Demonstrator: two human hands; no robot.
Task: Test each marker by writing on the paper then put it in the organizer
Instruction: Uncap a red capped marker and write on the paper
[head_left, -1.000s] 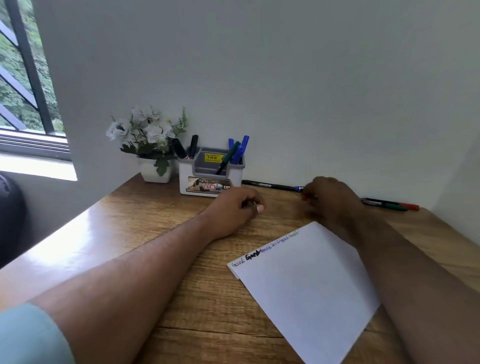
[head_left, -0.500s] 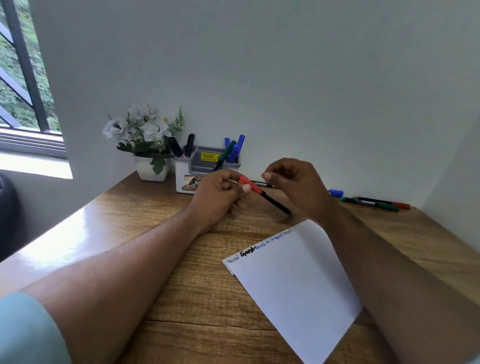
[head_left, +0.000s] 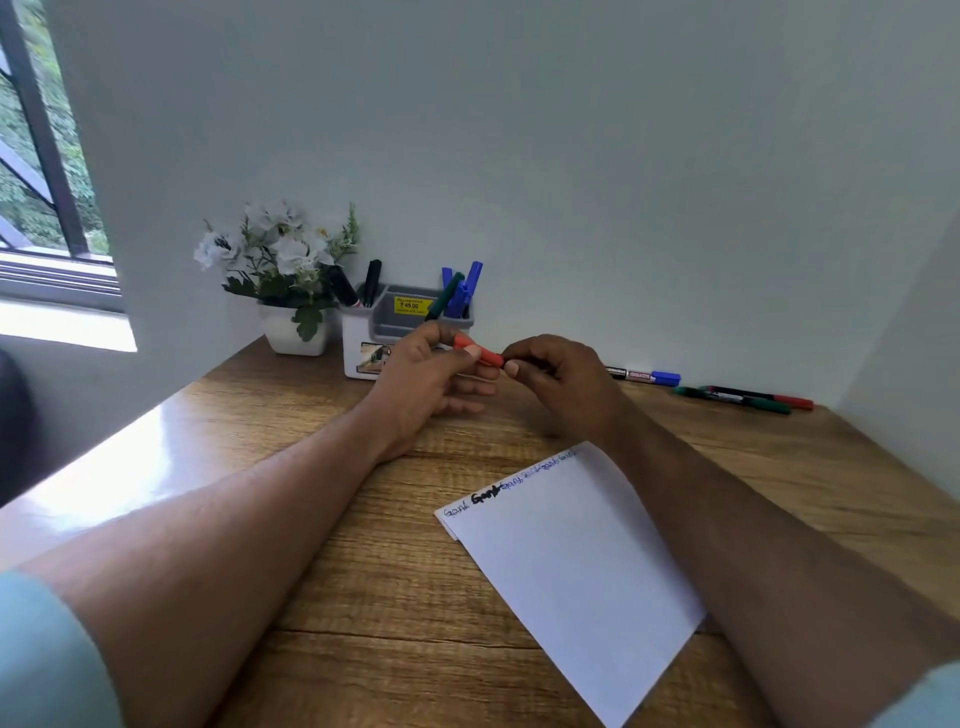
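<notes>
head view: both bare hands meet above the wooden bench (head_left: 291, 519), just in front of the grey and white plastic organizer (head_left: 363, 340). the left hand (head_left: 423, 379) pinches the red cap (head_left: 477, 352) of a slim marker between thumb and forefinger, its other fingers (head_left: 467, 387) loosely spread below. the right hand (head_left: 563, 387) is curled around the marker's body, which is hidden inside the grip — only the cap end shows between the two hands. whether the cap is seated or partly pulled off cannot be told.

the organizer stands against the white wall beside a white pot of white artificial flowers (head_left: 283, 260). it holds black markers (head_left: 371, 280) in its left compartment and blue markers (head_left: 467, 288) plus one green marker (head_left: 444, 301) in its right.

a white sheet of paper (head_left: 582, 571) lies tilted on the bench near the forearms, with a line of handwriting (head_left: 498, 491) along its top edge — thin black, bold black, then blue.

along the wall to the right lie a black marker with a blue cap (head_left: 647, 375), a green-capped marker (head_left: 732, 399) and a red-capped marker (head_left: 763, 396), the last two just beside each other.
</notes>
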